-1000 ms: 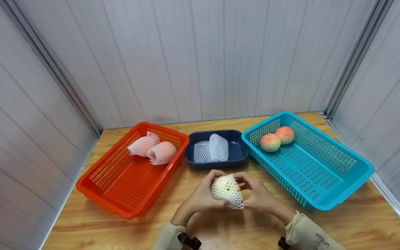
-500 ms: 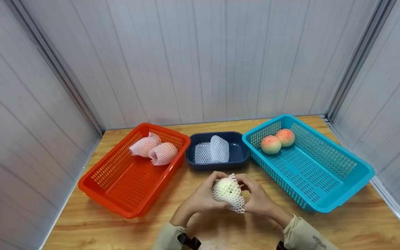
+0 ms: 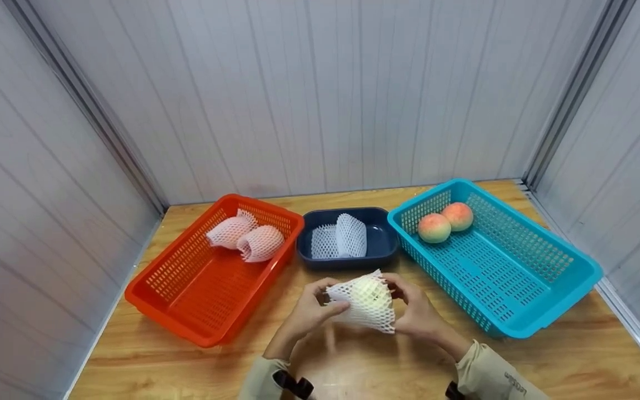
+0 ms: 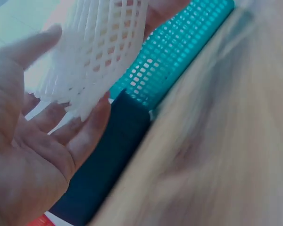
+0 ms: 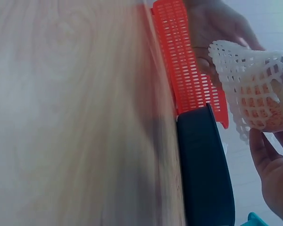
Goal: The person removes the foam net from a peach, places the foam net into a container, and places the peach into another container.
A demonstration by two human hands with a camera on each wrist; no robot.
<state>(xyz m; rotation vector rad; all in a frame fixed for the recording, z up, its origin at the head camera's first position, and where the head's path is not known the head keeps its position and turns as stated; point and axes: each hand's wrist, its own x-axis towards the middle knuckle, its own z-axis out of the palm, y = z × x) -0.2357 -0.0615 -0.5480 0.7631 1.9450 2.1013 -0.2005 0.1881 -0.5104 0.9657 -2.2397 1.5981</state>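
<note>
A peach [image 5: 265, 112] sits inside a white foam net sleeve [image 3: 365, 311], held up between both hands over the near part of the table. My left hand [image 3: 304, 312] holds the loose left end of the sleeve, its thumb lying along the near side. In the left wrist view the fingers curl under the sleeve's ragged edge. At the opposite end, my right hand [image 3: 417, 315] grips the peach and the net together, fingertips at the sleeve's rim. The right wrist view shows the peach's orange skin through the mesh, partly bare at the sleeve's end.
An orange-red basket [image 3: 186, 333] at left holds two net-covered peaches [image 3: 261, 243]. Folded foam nets [image 3: 350, 236] lie in a dark blue dish [image 3: 381, 258] at the middle back. Two bare peaches [image 3: 434, 228] rest in a turquoise basket [image 3: 525, 328] at right. Pale walls enclose the table.
My left hand has shifted from around the peach to the left end of the net, which now stretches out leftward. My right hand still holds the other end.
</note>
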